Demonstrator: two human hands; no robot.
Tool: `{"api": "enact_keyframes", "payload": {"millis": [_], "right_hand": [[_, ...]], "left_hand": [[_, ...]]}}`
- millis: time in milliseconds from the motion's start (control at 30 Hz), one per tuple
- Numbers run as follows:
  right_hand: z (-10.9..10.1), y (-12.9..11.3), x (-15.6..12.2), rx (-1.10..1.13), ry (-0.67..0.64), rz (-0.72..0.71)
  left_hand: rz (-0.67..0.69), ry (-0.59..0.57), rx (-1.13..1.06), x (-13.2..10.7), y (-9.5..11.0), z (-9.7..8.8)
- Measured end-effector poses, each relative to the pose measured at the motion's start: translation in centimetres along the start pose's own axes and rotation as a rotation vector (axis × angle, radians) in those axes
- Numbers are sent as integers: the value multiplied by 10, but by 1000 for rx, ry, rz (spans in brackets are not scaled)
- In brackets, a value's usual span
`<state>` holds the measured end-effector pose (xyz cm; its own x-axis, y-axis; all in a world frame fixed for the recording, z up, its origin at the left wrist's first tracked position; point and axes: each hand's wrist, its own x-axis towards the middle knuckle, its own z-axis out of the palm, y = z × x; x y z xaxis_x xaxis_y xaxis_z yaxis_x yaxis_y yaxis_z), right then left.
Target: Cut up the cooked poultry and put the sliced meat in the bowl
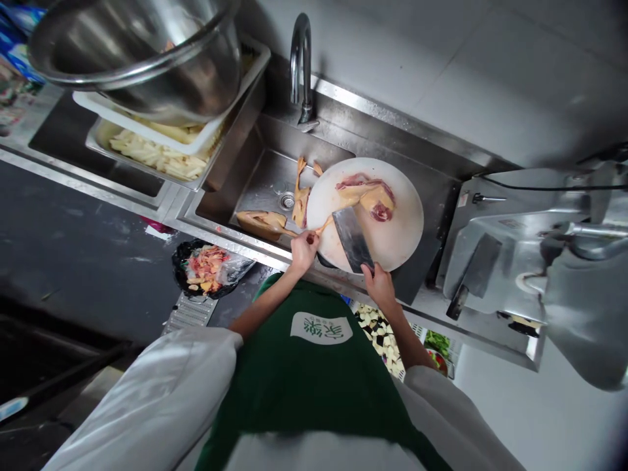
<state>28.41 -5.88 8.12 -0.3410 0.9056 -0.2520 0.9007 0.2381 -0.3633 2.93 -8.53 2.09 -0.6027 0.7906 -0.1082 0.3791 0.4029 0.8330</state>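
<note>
One raw poultry leg pc (366, 194) lies on the round white chopping board (411, 226), meaty end on the board's far half, long axis slanting down to the board's near-left edge. It's fwd of both hands; L hand (305, 250) is nearer, right at the thin shank end. Cleaver (352, 239) lies aslant over the board's near half, its far end over or just beside the shank; can't tell if touching.

L hand: fingers drawn together in a pinch on the shank tip, at the board's near-left rim. R hand (380, 286): curled round the cleaver handle, at the board's near edge, no gap seen btwn fingers & handle.

Left of board, in the steel sink (275, 137): 2 more poultry pcs (262, 221), the nearer w/ its thin end by L hand, contact unclear. Faucet (307, 65) is beyond board, to its left; 2nd cleaver (481, 268) well right of it.
</note>
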Motion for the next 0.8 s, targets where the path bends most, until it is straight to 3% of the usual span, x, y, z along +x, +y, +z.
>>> {"api": "enact_keyframes", "payload": {"millis": [167,400,800], "right_hand": [[-11,-5,-9,-221,-140,-143],[-22,-14,-9,-394,-257,-157],[-17,-22,-2,-387,-261,-183]], "left_hand": [[-25,32,-7,0,-1,4],[-59,90,-46,-5,-2,6],[-64,98,-12,-6,5,10]]}}
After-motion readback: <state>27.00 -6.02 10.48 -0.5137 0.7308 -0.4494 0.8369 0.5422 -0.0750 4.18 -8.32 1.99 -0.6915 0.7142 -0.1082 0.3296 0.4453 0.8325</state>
